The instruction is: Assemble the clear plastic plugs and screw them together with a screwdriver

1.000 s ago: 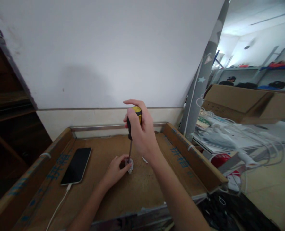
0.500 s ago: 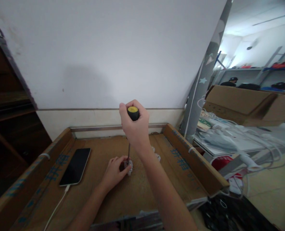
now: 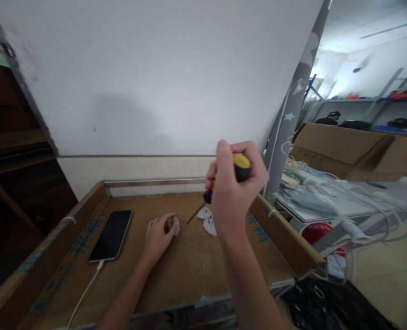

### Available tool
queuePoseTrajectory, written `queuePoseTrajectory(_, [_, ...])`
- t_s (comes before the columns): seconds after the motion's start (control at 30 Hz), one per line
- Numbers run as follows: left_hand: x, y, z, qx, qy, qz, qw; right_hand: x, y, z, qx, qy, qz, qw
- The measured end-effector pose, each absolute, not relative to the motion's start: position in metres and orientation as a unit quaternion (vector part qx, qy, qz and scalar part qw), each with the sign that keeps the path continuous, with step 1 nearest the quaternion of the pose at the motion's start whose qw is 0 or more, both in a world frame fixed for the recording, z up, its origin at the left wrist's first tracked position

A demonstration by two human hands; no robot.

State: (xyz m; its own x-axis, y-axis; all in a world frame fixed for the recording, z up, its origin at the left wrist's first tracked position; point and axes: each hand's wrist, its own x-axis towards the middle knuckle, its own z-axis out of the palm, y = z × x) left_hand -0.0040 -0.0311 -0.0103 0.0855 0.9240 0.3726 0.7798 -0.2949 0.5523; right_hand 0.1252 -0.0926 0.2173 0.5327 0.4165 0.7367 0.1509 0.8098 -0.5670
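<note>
My right hand (image 3: 236, 183) is wrapped round the black and yellow handle of a screwdriver (image 3: 242, 167). The tool is tilted, its thin shaft pointing down to the left, with the tip apart from the small part. Low on the cardboard surface, my left hand (image 3: 160, 233) holds a small whitish clear plastic piece (image 3: 176, 226) between thumb and fingers. The fingers partly hide the piece. More whitish plastic pieces (image 3: 208, 222) lie on the cardboard behind the screwdriver, partly covered by my right hand.
A phone (image 3: 111, 235) with a white cable lies on the left of the cardboard-lined tray (image 3: 176, 284), which has raised sides. A wall stands behind. On the right are a table with cables (image 3: 330, 197), a cardboard box (image 3: 341, 146) and a person (image 3: 329, 119) far back.
The screwdriver was upright with its tip at the plastic piece; my right hand has moved it right and tilted it away. My left hand, still on the piece, has shifted slightly.
</note>
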Motion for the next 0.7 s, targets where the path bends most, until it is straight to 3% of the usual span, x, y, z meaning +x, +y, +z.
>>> queuePoseTrajectory(0.23, [-0.014, -0.019, -0.012, 0.701, 0.631, 0.328, 0.047, 0.148, -0.085, 0.186, -0.361, -0.492, 0.145, 0.779])
queuePoseTrajectory(0.5, [-0.038, 0.025, 0.002, 0.745, 0.601, 0.283, 0.062, 0.145, -0.077, 0.184, -0.358, -0.514, 0.178, 0.759])
queuePoseTrajectory(0.7, [0.003, 0.022, 0.030, 0.770, 0.529, 0.357, 0.018, 0.156, -0.064, 0.185, -0.353, -0.507, 0.172, 0.767])
